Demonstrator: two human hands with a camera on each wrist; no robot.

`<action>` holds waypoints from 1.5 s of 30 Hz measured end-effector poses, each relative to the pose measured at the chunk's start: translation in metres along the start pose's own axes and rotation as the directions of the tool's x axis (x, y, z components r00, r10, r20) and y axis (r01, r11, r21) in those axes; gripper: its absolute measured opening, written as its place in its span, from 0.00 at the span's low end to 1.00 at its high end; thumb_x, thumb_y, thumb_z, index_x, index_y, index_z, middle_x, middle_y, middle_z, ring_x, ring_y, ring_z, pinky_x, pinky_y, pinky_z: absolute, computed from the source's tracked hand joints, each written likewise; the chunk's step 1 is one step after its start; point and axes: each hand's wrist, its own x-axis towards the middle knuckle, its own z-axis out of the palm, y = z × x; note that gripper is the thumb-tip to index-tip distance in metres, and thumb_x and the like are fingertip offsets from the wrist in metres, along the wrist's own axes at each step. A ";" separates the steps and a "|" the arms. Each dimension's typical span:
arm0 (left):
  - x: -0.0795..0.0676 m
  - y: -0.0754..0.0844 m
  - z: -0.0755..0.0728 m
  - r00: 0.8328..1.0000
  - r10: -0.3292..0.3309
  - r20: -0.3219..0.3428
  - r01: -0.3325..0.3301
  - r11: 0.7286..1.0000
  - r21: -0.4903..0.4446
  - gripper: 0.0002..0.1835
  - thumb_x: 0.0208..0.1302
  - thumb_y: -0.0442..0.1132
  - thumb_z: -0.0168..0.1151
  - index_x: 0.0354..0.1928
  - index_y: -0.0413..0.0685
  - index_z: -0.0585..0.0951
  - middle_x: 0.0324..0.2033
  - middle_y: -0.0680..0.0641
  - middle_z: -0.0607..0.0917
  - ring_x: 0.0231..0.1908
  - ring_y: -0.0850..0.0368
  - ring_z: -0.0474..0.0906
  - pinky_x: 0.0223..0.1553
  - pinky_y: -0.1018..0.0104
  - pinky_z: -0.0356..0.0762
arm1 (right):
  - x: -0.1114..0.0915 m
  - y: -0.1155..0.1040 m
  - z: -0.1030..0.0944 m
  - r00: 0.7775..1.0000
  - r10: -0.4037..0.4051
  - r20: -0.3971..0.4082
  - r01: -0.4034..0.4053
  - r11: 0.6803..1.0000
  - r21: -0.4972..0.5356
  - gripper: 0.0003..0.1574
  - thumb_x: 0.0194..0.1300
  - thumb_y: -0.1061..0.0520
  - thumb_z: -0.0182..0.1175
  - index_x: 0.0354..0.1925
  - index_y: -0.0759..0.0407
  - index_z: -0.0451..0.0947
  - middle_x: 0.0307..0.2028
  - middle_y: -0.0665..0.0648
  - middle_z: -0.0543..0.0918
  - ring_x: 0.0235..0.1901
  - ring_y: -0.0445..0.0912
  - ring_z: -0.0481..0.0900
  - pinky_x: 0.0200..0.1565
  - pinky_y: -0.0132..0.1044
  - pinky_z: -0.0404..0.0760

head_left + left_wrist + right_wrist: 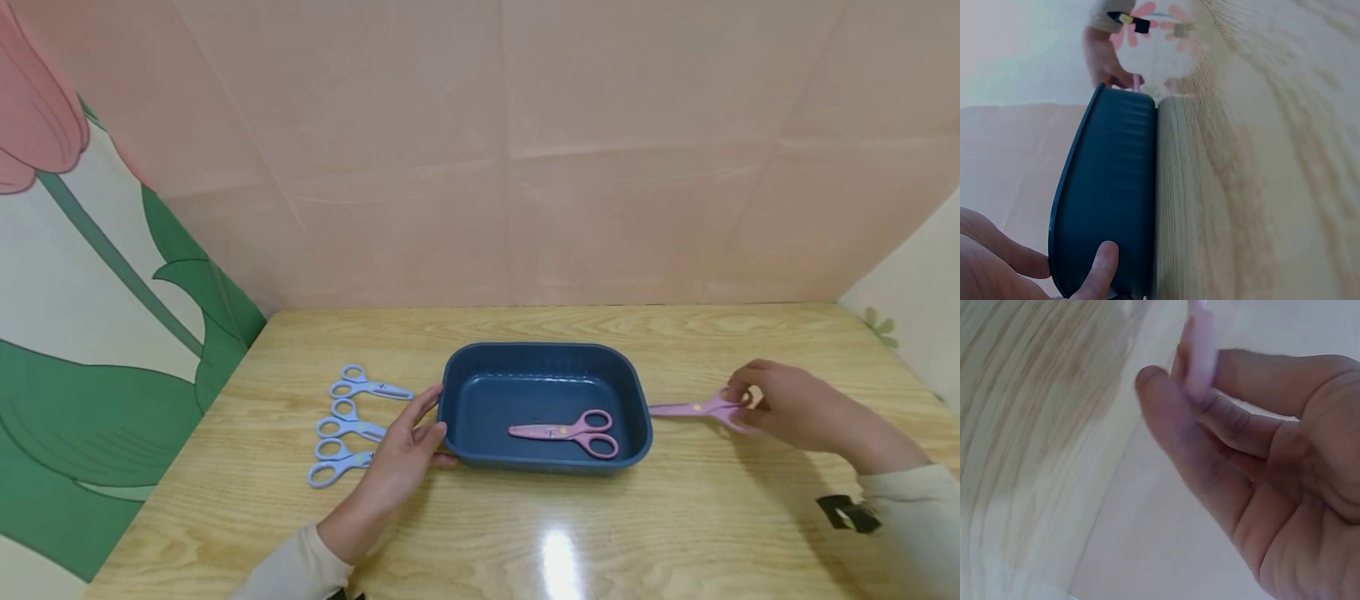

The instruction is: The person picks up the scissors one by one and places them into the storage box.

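Note:
A dark blue rectangular tray [543, 464] stands on the table, with pink scissors [562, 431] lying inside it. My left hand [405, 450] is at the tray's left end, its fingers extended against the outside of the left front corner. The left wrist view has one finger [1105, 265] flat against the tray's outer wall [1107, 175]. To the right, my right hand [787, 408] pinches a second pair of pink scissors [697, 408] by the handle loops, blades pointing left to the tray's right wall. Only a blurred pink handle [1200, 359] shows in the right wrist view, between thumb and fingers.
Three light blue scissors lie left of the tray: a back pair [371, 387], a middle pair [348, 422] and a front pair [333, 462], the latter two partly behind my left hand. A pinkish wall covering [510, 208] rises at the wooden table's [600, 533] back edge.

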 end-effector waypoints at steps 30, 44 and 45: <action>-0.001 0.000 0.000 1.000 -0.003 0.019 0.003 1.000 0.000 0.29 0.76 0.28 0.45 0.76 0.48 0.59 0.77 0.36 0.56 0.55 0.39 0.81 0.44 0.50 0.86 | 0.004 -0.012 -0.010 0.992 0.121 0.034 -0.125 0.971 0.205 0.20 0.53 0.46 0.75 0.44 0.51 0.88 0.55 0.65 0.83 0.29 0.27 0.81 0.29 0.28 0.78; 0.000 0.001 0.001 1.000 0.010 0.010 -0.010 1.000 -0.006 0.28 0.76 0.27 0.46 0.75 0.46 0.60 0.76 0.36 0.58 0.51 0.39 0.82 0.44 0.49 0.86 | 0.007 -0.016 -0.010 0.987 0.151 0.061 -0.160 0.962 0.222 0.24 0.49 0.47 0.77 0.45 0.54 0.87 0.56 0.66 0.83 0.30 0.26 0.79 0.30 0.27 0.78; 0.000 0.001 0.001 1.000 0.010 0.011 -0.010 1.000 -0.006 0.28 0.76 0.27 0.46 0.75 0.46 0.60 0.76 0.36 0.58 0.52 0.38 0.82 0.44 0.49 0.86 | 0.007 -0.016 -0.010 0.986 0.152 0.062 -0.162 0.962 0.220 0.24 0.49 0.48 0.77 0.45 0.54 0.87 0.55 0.65 0.83 0.30 0.26 0.80 0.30 0.27 0.78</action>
